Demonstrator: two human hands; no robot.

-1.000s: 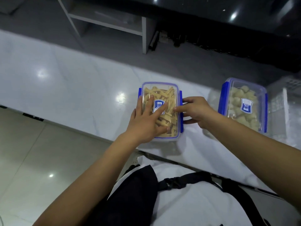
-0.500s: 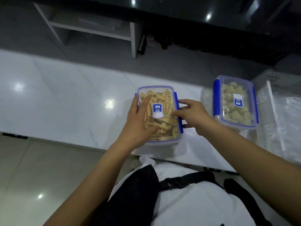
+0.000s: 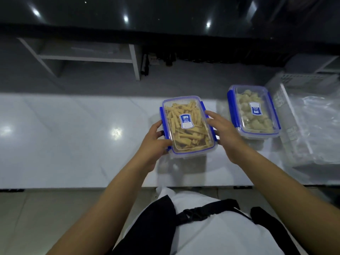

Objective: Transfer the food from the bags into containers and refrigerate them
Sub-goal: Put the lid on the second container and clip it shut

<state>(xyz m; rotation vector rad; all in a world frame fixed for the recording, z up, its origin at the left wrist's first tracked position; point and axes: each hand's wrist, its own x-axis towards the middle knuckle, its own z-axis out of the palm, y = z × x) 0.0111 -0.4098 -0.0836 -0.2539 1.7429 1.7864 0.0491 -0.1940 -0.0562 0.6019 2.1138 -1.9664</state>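
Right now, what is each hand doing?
Left hand: grips the container of sticks by its left side.
Right hand: holds its right side.

Glossy white counter (image 3: 64, 144), spanning from nine to three o'clock. At centre, a lidded container of yellow sticks (image 3: 187, 126). Toward two o'clock, a lidded container of pale lumps (image 3: 254, 111); at three, a clear plastic bag (image 3: 316, 126).

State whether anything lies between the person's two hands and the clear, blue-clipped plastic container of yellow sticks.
Nothing visible does. The left hand and right hand sit against opposite long sides of the clear, blue-clipped plastic container of yellow sticks. The second clear blue-clipped container of pale lumps stands apart, further right on the white counter.
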